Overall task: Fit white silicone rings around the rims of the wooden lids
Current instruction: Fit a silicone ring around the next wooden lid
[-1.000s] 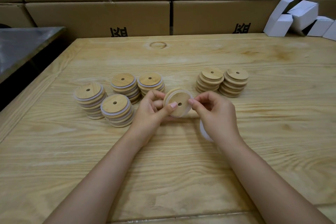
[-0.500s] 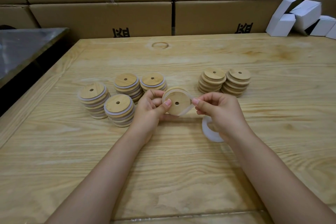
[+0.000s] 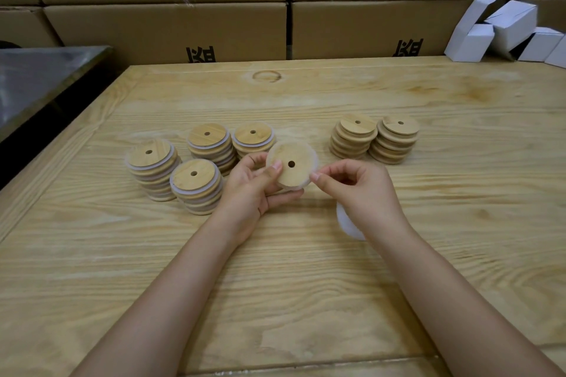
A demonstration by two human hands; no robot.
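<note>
Head view: the wooden lid [image 3: 291,165] is held up above the desk [image 3: 306,285], face to the camera. The left hand [image 3: 251,187] grips it, thumb on its face at 9 o'clock and fingers curled behind, mostly hidden. The right hand [image 3: 361,190] pinches the white silicone ring [image 3: 315,159] at the lid's 4 o'clock edge. The ring is blurred, so how far it is seated cannot be told.

A white pile of spare rings [image 3: 346,223] shows only as a sliver at 6 o'clock of the right hand. At 9 o'clock of the lid stand four ringed stacks [image 3: 196,185]. At 2 o'clock stand two bare stacks [image 3: 355,135].

Half a second ago the ring looped loose off the lid's lower right; now it hugs the rim. The spare rings showed more plainly then.
</note>
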